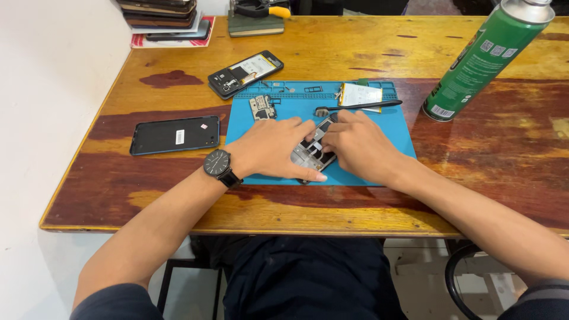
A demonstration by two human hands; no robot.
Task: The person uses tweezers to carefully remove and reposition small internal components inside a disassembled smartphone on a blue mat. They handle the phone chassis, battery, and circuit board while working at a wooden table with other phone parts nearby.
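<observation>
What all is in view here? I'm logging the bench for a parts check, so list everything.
table: one, worn wood, fills the view
mat: one, blue, mid-table
phone frame: one, grey, on the mat under both hands
circuit board: one, on the mat's left part
battery: one, white, at the mat's far edge
brush: one, black, beside the battery
open phone: one, black, beyond the mat
back cover: one, black, left of the mat
spray can: one, green, right side
phone stack: dark, far left corner
watch: one, black, left wrist
left hand: grip on the frame
right hand: fingers on the frame
</observation>
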